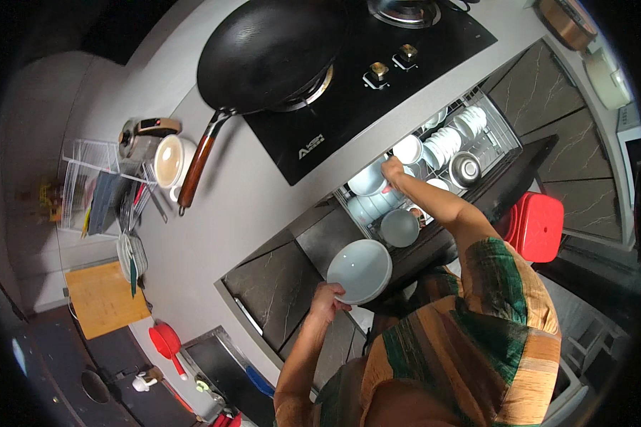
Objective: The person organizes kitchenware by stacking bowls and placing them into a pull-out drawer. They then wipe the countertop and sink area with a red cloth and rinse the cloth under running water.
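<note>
My left hand [328,303] grips the rim of a white bowl [360,271], held in front of the open dish drawer. With my right hand [392,169] I reach into the wire dish rack [502,131] in the drawer, fingers at the edge of a large white bowl [368,179]; whether they grip it is hard to tell. Stacked pale bowls [374,205] and a grey-white bowl [400,228] lie nearer to me. Farther right in the rack are a white bowl [407,149], rows of small white bowls [442,147] and a stainless steel bowl [464,169].
A black wok [270,53] with a wooden handle sits on the gas hob [320,141]. On the counter at left are a cream pot [172,160], a white wire rack [93,155] and a bamboo cutting board [107,301]. A red lidded container [539,227] stands right of the drawer.
</note>
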